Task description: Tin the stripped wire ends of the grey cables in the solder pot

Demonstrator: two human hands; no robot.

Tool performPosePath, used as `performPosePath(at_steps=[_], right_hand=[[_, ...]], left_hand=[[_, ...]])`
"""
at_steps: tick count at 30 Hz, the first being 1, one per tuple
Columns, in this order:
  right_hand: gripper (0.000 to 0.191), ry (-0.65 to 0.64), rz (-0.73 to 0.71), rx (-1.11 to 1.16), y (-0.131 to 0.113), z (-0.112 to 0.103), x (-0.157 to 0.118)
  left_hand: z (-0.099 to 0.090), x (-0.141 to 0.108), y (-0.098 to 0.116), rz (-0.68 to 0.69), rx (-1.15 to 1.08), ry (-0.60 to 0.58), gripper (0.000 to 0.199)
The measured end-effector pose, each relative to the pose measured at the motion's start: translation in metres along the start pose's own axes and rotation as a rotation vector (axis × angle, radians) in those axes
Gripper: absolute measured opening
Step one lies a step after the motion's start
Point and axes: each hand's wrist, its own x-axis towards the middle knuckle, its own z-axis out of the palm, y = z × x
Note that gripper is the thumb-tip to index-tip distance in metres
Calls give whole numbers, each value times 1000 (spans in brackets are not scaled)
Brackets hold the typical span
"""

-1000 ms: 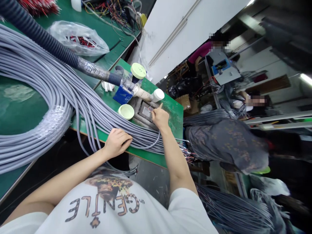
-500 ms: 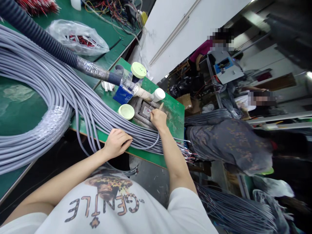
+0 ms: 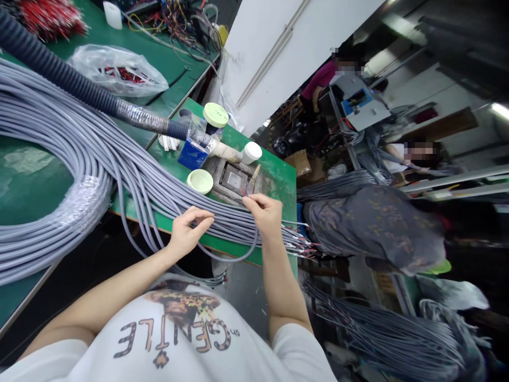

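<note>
My right hand (image 3: 265,213) pinches the end of a grey cable (image 3: 235,260), whose thin coloured wires stick out past the fingertips. The rest of that cable loops below the wrist. Just beyond the fingertips sits a small square metal pot (image 3: 234,180) with a silvery surface, resembling a solder pot. A wooden stick (image 3: 255,176) leans at its right side. My left hand (image 3: 188,229) is over the near edge of the thick bundle of grey cables (image 3: 159,185), thumb apart from the fingers, holding nothing. At the bundle's right end, stripped wire ends (image 3: 299,245) fan out.
A ribbed hose (image 3: 71,79) reaches across to the pot, beside a blue box (image 3: 192,154). Around it stand a pale green dish (image 3: 200,181), a white round container (image 3: 252,153) and a green-lidded jar (image 3: 215,114). Co-workers are at the right, one in a dark patterned top (image 3: 358,228).
My right hand has drawn back from the pot toward me, bringing the cable end with it. The left hand's thumb and fingers have parted. The view has shifted slightly.
</note>
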Motion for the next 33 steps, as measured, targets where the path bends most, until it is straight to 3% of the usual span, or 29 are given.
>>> performPosePath(at_steps=[3,7,11,15,19,21,23,25,27,29,31,33], right_hand=[[21,-11,32,128,-17,11,-25],[20,-41,74,238,-28,25,-41],[22,-31,138,363,-30,29,-52],[31,-165,163,506,-28,27,-69],[42,-83,205,681,-23,32,-84],[46,-46,225,766,-21,36,-87],[48,-38,223,843,-20,39,-88],[51,-33,208,891,-20,42,-89],[54,-25,214,898,-21,45,-91],[57,-20,245,870,-19,45,-95],[58,-61,256,807,-15,40,-96],[55,-133,217,687,-10,28,-92]], left_hand=[[21,2,7,-315,-332,-26,28],[42,2,16,-427,-580,14,28],[46,2,23,-368,-582,105,26],[41,3,28,-230,-501,160,22],[40,-6,32,51,-272,83,9],[42,-12,31,106,-211,38,5],[45,-15,29,40,-254,38,8],[46,-16,26,-120,-368,26,24],[46,-17,24,-320,-487,-72,41],[44,-17,24,-488,-545,-240,44],[40,-17,26,-555,-555,-369,42],[35,-17,28,-527,-548,-385,41]])
